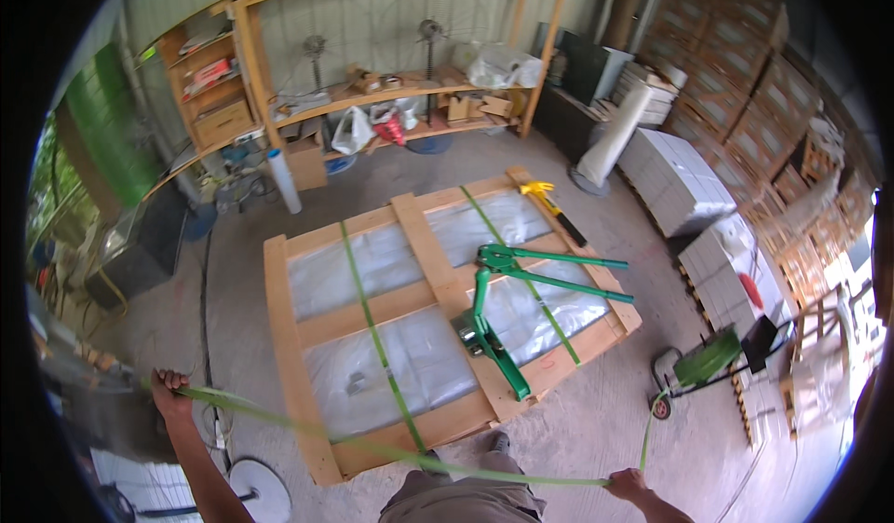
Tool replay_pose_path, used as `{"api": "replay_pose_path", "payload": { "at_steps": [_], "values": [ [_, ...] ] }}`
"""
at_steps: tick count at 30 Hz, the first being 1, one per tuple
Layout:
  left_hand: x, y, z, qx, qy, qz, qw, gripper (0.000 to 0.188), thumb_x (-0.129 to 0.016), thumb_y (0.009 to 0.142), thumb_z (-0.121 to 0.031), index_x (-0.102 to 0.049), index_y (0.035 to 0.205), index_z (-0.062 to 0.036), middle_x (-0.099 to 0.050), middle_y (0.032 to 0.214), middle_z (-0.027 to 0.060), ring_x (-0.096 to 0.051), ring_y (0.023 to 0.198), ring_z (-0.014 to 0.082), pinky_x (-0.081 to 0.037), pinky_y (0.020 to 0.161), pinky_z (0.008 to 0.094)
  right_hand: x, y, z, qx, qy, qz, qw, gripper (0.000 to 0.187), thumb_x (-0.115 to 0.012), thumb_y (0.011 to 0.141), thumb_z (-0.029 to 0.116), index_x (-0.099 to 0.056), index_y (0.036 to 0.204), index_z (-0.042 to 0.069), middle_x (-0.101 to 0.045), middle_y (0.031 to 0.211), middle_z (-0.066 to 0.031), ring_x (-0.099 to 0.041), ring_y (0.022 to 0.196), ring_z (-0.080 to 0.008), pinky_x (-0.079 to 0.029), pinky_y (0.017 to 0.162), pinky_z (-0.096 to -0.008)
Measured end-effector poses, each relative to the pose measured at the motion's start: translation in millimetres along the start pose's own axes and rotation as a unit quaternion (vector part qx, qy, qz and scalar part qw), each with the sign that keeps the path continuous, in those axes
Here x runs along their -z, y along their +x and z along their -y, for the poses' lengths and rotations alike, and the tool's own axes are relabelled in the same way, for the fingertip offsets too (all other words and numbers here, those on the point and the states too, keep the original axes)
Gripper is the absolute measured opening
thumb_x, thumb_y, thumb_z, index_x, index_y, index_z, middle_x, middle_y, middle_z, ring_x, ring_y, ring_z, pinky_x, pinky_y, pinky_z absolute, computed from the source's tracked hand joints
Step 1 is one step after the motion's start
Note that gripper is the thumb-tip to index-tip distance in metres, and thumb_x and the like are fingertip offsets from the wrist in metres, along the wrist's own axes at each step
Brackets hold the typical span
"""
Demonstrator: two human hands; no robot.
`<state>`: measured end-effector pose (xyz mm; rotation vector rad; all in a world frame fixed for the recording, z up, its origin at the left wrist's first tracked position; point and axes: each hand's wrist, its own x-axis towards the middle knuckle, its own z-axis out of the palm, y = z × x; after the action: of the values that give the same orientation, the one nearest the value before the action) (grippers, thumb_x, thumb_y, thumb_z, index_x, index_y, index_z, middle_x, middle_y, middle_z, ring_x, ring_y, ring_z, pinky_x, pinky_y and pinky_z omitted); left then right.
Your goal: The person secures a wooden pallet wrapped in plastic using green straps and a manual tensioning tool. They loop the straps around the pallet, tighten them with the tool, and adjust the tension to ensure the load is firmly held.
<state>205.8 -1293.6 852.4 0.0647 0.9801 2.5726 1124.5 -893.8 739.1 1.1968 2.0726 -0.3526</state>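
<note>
Concrete floor [240,323] bears a wooden crate [424,253]; at the crate's near side a thin, flat green strap [391,451], partly blurred, stretches left-to-right, left hand [171,394] and right hand [628,486] clenched around it.

The strapping band [540,479] is lime green, as are the two straps [370,323] over the pale tan wooden crate [294,365]. The plastic film [430,355] in its panels is whitish with silvery highlights. The strapping tensioner [508,371] is deep green with bare silver metal, and the long-handled sealer [503,259] matches it (a darker green than the bands). The hammer [556,210] pairs yellow with black. The shorts [461,502] are greyish beige, the concrete floor [240,327] grey, the shelving unit [253,62] orange-brown, the strap cart [708,360] green and black.
</note>
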Motion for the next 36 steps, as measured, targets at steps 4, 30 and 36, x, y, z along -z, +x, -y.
{"api": "replay_pose_path", "payload": {
  "at_steps": [4, 30, 36],
  "values": [
    [-58.4, 8.0, 67.3, -0.011, -0.007, -0.124, 0.992, 0.037, -0.044, 0.095, -0.038, -0.057, 0.088, -0.0039, -0.063, 0.086, 0.0098, -0.061, 0.089, 0.0239, -0.05, 0.08, 0.0348, 36.8, -24.4, 146.7, 0.092, -0.03, -0.009, 0.995, 0.034, -0.048, 0.088, 0.045, -0.064, 0.103, 0.018, -0.065, 0.074, -0.0117, -0.065, 0.071, -0.0323, -0.05, 0.06, -0.0456],
    [-170.6, -160.7, 115.1, 0.046, 0.068, -0.066, 0.994, 0.03, -0.046, 0.093, -0.028, -0.044, 0.067, -0.0146, -0.037, 0.053, -0.001, -0.035, 0.049, 0.0117, -0.035, 0.051, 0.0255, 43.8, 20.7, 93.5, -0.065, 0.145, -0.125, 0.979, 0.054, -0.043, 0.089, 0.054, -0.068, 0.078, 0.008, -0.065, 0.074, -0.0147, -0.063, 0.075, -0.0331, -0.05, 0.065, -0.0434],
    [7.1, -28.9, 124.6, 0.021, -0.011, -0.149, 0.989, 0.017, -0.041, 0.097, -0.018, -0.043, 0.081, -0.0128, -0.035, 0.056, -0.0025, -0.029, 0.047, 0.0093, -0.025, 0.043, 0.026, 101.8, -26.5, 138.0, -0.031, 0.13, -0.07, 0.989, 0.056, -0.038, 0.092, 0.053, -0.069, 0.075, 0.009, -0.065, 0.07, -0.0136, -0.064, 0.069, -0.0335, -0.049, 0.063, -0.0449]
  ]
}}
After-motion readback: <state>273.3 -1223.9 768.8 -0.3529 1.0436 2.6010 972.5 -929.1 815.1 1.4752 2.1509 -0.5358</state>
